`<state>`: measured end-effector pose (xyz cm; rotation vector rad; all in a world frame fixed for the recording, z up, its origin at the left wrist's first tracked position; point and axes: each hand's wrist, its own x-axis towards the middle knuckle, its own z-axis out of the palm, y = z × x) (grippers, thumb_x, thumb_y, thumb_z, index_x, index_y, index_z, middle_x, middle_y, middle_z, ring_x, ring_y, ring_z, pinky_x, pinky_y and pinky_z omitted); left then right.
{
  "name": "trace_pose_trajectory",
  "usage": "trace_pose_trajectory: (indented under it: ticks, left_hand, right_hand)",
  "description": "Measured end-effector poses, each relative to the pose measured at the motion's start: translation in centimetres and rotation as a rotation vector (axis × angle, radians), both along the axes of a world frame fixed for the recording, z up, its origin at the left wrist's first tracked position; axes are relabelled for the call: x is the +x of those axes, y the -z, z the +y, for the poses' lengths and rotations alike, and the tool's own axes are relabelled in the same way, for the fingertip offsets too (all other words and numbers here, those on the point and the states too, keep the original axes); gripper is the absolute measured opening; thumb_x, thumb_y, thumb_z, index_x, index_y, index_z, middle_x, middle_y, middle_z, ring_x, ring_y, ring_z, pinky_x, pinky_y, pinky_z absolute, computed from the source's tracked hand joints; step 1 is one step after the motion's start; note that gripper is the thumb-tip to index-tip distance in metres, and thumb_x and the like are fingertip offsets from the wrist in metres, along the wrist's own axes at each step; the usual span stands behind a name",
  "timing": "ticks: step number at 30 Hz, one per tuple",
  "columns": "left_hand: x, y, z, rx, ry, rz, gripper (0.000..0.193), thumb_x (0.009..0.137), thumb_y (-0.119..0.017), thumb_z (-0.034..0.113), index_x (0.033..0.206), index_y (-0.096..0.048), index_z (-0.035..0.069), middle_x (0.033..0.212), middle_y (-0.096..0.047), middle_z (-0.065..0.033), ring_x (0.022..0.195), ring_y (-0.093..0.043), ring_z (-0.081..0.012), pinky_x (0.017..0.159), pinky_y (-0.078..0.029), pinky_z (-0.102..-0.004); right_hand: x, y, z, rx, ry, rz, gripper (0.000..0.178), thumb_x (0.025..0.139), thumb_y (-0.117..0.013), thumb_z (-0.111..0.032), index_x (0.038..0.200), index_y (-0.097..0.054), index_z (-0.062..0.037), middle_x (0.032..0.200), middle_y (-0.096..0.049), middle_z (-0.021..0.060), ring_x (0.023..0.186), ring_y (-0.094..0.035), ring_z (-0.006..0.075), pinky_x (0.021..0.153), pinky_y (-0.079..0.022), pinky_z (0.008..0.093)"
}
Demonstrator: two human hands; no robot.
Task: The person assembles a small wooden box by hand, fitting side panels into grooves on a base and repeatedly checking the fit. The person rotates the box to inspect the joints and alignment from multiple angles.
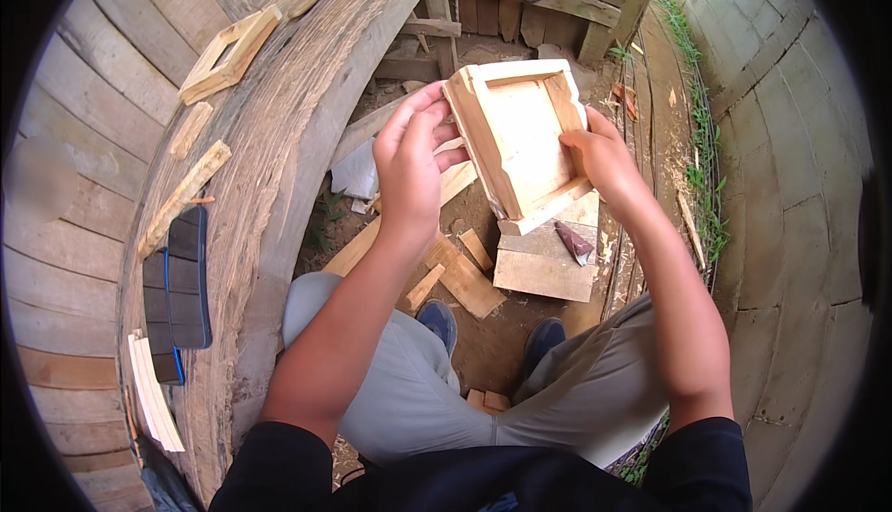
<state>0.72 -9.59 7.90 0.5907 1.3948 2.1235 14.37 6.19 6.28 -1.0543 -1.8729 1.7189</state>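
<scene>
A small open wooden box (534, 136) with a pale flat bottom and raised sides is held up in front of me, tilted, its open face toward me. My left hand (415, 154) grips its left side, thumb and fingers at the outer edge. On the opposite side, my right hand (606, 159) has its thumb over the rim and its other fingers hidden behind the wall. Below the box stands a wooden block (544, 272), with a dark reddish-brown cone-shaped piece (574, 243) lying on its top.
A thick weathered beam (269, 131) on the left carries a small wooden frame (230, 55), wood strips (186, 198) and a dark phone-like slab (189, 275). Scrap boards (465, 275) lie on the dirt by my feet. A grey block wall (780, 187) rises at right.
</scene>
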Motion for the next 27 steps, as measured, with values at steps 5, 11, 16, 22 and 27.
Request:
trace_pose_trajectory:
  ticks: [5,11,16,22,27]
  left_hand:
    - [0.5,-0.9,0.0,0.023,-0.032,0.110,0.038,0.098,-0.053,0.014,0.131,-0.052,-0.005,0.114,-0.065,-0.0142,0.093,-0.067,-0.0187,0.072,-0.059,-0.0305]
    - [1.1,-0.9,-0.3,0.066,0.051,0.206,0.043,0.093,-0.064,0.011,0.131,-0.052,-0.006,0.113,-0.064,-0.0170,0.090,-0.068,-0.0197,0.064,-0.060,-0.0286]
    - [1.6,-1.0,0.0,0.094,0.046,0.293,0.039,0.086,-0.071,0.002,0.120,-0.052,-0.006,0.114,-0.059,-0.0195,0.090,-0.068,-0.0211,0.061,-0.061,-0.0292]
    - [0.4,-0.5,-0.4,0.087,0.087,0.178,0.020,0.090,-0.069,0.007,0.102,-0.058,-0.004,0.100,-0.064,-0.0155,0.085,-0.069,-0.0202,0.058,-0.060,-0.0294]
    - [0.4,-0.9,-0.6,0.061,0.097,0.169,0.016,0.093,-0.066,0.011,0.097,-0.062,-0.003,0.090,-0.066,-0.0129,0.080,-0.070,-0.0205,0.057,-0.059,-0.0292]
  right_hand:
    - [-0.6,-1.4,-0.5,-0.086,-0.061,-0.051,0.039,0.090,-0.049,-0.016,0.125,-0.054,0.0015,0.108,-0.064,0.0115,0.095,-0.062,0.0176,0.083,-0.047,0.0281]
    - [-0.9,-0.5,0.5,-0.129,-0.192,-0.117,0.039,0.090,-0.050,-0.025,0.119,-0.058,-0.0012,0.093,-0.061,0.0042,0.081,-0.056,0.0117,0.069,-0.046,0.0258]
    - [-1.1,0.7,1.3,-0.088,-0.148,-0.117,0.033,0.088,-0.053,-0.027,0.110,-0.061,-0.0037,0.085,-0.061,0.0032,0.073,-0.055,0.0115,0.062,-0.046,0.0278]
    - [-1.1,2.2,2.0,-0.002,-0.127,-0.073,0.021,0.084,-0.056,-0.025,0.087,-0.061,-0.0052,0.080,-0.059,0.0033,0.073,-0.054,0.0123,0.067,-0.044,0.0260]
    - [-0.9,1.9,1.3,-0.041,-0.130,-0.075,0.022,0.082,-0.056,-0.026,0.084,-0.058,-0.0041,0.077,-0.057,0.0056,0.066,-0.052,0.0152,0.059,-0.043,0.0292]
